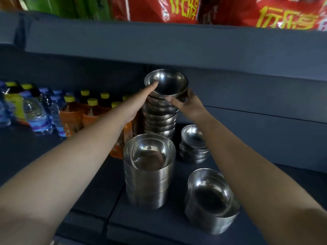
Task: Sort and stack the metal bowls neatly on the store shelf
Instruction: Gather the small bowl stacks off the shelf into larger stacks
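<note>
A tall stack of metal bowls [160, 119] stands at the back of the dark shelf [92, 206]. On its top sits a shiny bowl [168, 83]. My left hand [143, 98] holds that bowl's left rim, thumb inside the rim. My right hand [185, 103] grips the top bowl's right side, thumb at the front and fingers behind. Nearer me stand a straight-sided stack of bowls [150, 174], a short stack of small bowls [193, 145] and a low leaning stack [210, 200].
Water bottles [38, 114] and orange drink bottles with yellow caps [74, 112] line the shelf on the left, close beside the tall stack. The upper shelf's edge [159, 41] hangs overhead, with red and green packages [159, 9] on it.
</note>
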`<state>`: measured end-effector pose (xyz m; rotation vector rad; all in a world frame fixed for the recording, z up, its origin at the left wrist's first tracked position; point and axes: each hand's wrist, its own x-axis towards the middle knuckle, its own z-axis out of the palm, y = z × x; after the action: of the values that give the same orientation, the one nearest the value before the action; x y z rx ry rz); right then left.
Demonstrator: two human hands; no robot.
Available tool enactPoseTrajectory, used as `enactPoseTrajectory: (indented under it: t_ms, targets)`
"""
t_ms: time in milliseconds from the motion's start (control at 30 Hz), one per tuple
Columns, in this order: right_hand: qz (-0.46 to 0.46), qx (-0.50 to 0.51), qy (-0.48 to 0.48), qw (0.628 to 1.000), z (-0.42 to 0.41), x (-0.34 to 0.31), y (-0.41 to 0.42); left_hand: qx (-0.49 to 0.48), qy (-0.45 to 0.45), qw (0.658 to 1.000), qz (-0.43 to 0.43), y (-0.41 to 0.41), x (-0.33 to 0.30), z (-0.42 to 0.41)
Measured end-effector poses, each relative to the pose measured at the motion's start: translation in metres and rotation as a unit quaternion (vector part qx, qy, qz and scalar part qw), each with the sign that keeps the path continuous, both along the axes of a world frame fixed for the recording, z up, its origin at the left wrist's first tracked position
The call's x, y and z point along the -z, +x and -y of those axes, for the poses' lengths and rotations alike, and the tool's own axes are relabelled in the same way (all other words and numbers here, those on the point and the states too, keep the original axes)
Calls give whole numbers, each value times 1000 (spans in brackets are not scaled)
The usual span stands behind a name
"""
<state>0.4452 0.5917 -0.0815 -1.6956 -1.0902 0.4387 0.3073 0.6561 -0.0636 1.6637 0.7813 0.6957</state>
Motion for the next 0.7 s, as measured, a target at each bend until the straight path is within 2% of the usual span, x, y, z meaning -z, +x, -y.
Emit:
enactPoseTrajectory:
  t_ms: [300,467,700]
  targets:
    - [-16,13,-19,1000,-31,10,-10,16,-68,997,9,1,13,-37]
    - [-40,25,6,999,-32,15,-18,3,-109,993,43,-2,18,-45]
    - [-37,51,-36,997,-20,14,-19,5,-84,994,64,-7,22,-49]
